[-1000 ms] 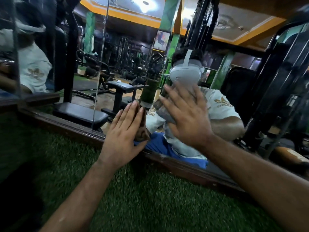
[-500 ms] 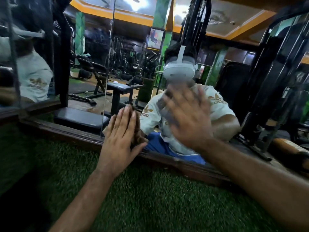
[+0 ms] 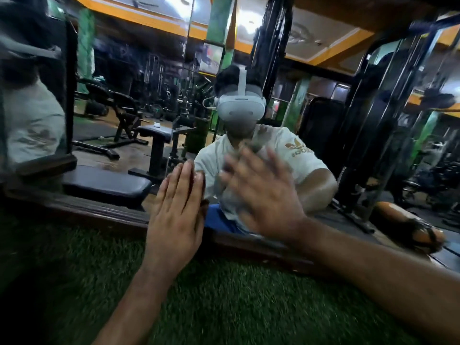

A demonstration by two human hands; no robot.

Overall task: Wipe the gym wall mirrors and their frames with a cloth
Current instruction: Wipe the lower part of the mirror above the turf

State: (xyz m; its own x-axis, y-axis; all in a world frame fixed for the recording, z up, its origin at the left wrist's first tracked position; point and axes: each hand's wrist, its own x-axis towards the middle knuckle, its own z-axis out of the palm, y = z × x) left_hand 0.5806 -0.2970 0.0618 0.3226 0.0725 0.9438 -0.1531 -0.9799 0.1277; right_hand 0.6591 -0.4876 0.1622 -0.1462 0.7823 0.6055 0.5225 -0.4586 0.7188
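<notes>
**Hands flat on the gym mirror**

Fingers of the left hand (image 3: 178,215) are straight and close together, flat on the mirror (image 3: 336,150) glass and holding nothing. Just under its palm runs the brown wooden frame (image 3: 104,212), with green turf (image 3: 224,302) below that. To its right, the right hand (image 3: 263,195) is spread wide on the glass (it looks blurry). I cannot tell if a cloth is under it.

Both hands meet the mirror (image 3: 323,135); open turf (image 3: 224,307) lies below its frame (image 3: 99,212).
</notes>
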